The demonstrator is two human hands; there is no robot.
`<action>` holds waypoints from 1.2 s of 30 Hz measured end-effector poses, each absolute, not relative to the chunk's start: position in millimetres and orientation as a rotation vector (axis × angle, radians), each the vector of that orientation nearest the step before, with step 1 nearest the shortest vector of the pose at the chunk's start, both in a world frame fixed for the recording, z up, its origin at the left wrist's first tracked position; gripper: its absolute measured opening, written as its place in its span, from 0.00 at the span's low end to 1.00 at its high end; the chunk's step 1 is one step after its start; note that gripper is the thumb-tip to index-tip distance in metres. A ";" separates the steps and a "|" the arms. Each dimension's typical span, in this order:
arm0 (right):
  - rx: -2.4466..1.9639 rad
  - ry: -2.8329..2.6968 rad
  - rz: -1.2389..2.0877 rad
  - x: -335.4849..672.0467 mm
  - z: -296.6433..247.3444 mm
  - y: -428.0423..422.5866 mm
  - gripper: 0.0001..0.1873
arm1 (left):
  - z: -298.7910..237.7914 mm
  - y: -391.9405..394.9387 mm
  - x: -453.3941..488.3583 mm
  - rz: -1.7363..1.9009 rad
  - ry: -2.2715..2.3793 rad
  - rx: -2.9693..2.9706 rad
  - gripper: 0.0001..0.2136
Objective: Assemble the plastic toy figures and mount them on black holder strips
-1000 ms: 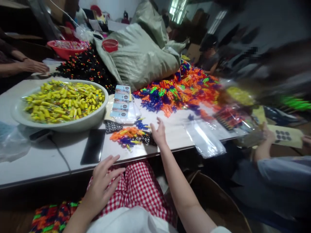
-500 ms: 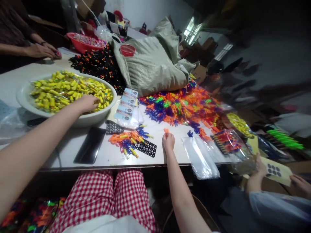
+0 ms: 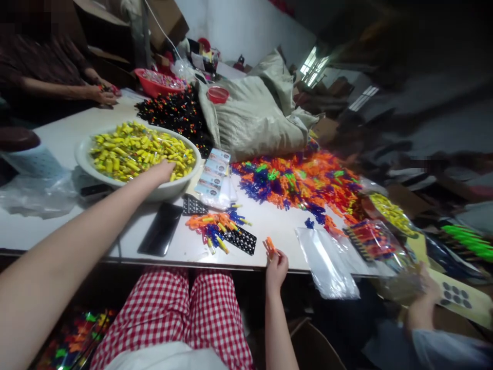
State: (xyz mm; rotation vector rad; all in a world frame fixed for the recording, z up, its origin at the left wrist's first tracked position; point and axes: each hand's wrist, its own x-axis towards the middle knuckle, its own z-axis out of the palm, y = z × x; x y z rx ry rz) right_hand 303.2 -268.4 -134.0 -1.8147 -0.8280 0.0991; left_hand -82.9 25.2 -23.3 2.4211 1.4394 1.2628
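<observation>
The right hand's (image 3: 277, 263) fingers are pinched together on a small orange piece (image 3: 269, 245), held upright just above the front edge of the tabletop (image 3: 275, 220); its forearm rises almost straight from the bottom of the view. The left hand (image 3: 165, 172) reaches, arm stretched long and slanting, into the white bowl (image 3: 177, 188) of yellow pieces (image 3: 134, 146). Its fingertips are hidden among them, so whether they are apart or closed on something I cannot tell. Between the hands lies a cluster of orange and blue pieces (image 3: 210, 226) with yellow ends, partly covering a black perforated tray (image 3: 244, 241). To the right, clear plastic bags (image 3: 327, 264) overhang the edge. Farther right, a co-worker's hand (image 3: 425, 293) beside a dotted sheet (image 3: 458, 298) is blurred. The left upper arm is cut off by the frame.
</observation>
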 end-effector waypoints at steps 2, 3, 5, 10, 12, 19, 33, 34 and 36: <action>-1.749 -0.623 0.113 300.2 -132.9 -273.9 0.17 | -7.9 15.0 -84.6 1.161 1.556 2.372 0.02; -1.733 -0.537 0.089 298.1 -131.5 -276.6 0.17 | 1.1 5.8 -84.5 1.152 1.616 2.305 0.04; -1.669 -0.425 0.071 289.6 -125.5 -280.6 0.16 | 17.9 -22.8 -78.9 1.263 1.648 2.085 0.09; -1.488 -0.520 0.432 230.2 -90.5 -283.0 0.20 | 26.5 -136.4 -25.2 1.630 1.127 1.440 0.07; -1.488 -0.612 0.655 198.3 -73.8 -282.8 0.14 | 14.6 -181.6 2.9 1.521 0.983 1.181 0.10; -1.211 -0.679 1.039 138.7 -49.2 -290.5 0.14 | -39.5 -265.4 42.8 1.207 0.921 1.051 0.09; -1.103 -0.701 1.106 178.9 -39.5 -307.2 0.10 | -60.5 -264.2 11.1 0.879 1.045 1.084 0.11; -1.082 -0.675 1.132 182.3 -39.9 -308.0 0.11 | -60.8 -264.9 9.6 0.897 1.077 1.102 0.10; -1.074 -0.663 1.190 184.5 -40.0 -309.5 0.13 | -60.3 -266.7 7.4 0.923 1.130 1.147 0.10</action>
